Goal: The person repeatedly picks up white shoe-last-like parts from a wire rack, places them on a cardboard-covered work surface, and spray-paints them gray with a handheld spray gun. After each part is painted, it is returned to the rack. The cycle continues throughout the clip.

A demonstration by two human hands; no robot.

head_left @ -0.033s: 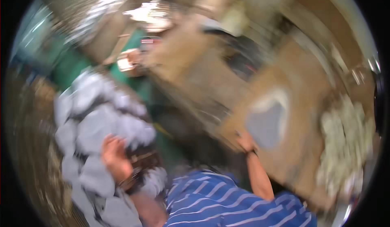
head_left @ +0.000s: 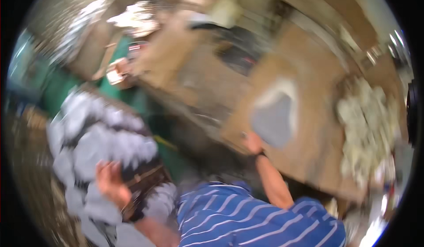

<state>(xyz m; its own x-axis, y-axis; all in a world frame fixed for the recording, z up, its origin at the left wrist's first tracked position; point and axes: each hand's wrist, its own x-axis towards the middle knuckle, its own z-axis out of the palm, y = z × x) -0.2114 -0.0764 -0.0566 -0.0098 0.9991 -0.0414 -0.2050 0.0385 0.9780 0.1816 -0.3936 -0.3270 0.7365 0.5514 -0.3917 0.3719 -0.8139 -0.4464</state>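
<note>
My left hand is over a heap of light grey, flat, rounded pieces, its fingers stretched out and nothing visible in them. Blur hides whether it touches the pieces. On the right, my right hand rests at the near left edge of a brown board-like tabletop, with a dark band on its wrist. Just beyond its fingers lies a single grey flat piece with a whitish border along its upper and right sides. A small dark spot shows by the right fingertips; motion smears what it is.
A pile of pale yellowish pieces lies at the tabletop's right side. Further back are a second brown surface and a dark item on it. Green surfaces and a shiny bright bundle stand at the far left.
The whole view has swung, so the tabletop and right hand appear further left and higher, the left hand and grey heap further left and lower. Both hands keep about the same places beside their things.
</note>
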